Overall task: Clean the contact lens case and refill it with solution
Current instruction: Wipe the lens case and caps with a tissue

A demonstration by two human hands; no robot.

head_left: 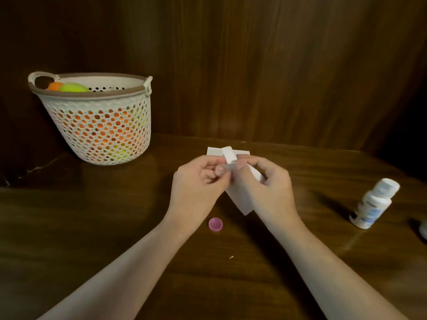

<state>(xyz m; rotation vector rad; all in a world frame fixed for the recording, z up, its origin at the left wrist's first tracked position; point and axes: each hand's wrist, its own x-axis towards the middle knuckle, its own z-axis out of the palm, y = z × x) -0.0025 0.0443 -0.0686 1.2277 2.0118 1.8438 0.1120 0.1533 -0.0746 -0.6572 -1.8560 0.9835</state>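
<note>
Both hands meet above the middle of the dark wooden table (92,227). My left hand (198,181) pinches a small clear contact lens case (225,168) between thumb and fingers; most of the case is hidden. My right hand (265,183) grips a white tissue (238,197) and holds it against the case. A folded end of the tissue sticks up above the fingers. A pink case cap (215,224) lies open side up on the table below my left hand. A white solution bottle (373,203) stands at the right.
A white perforated basket (101,125) with orange and green things inside stands at the back left. A wooden wall rises behind the table. A pale object (424,229) shows at the right edge. A tiny white speck (231,257) lies near the front.
</note>
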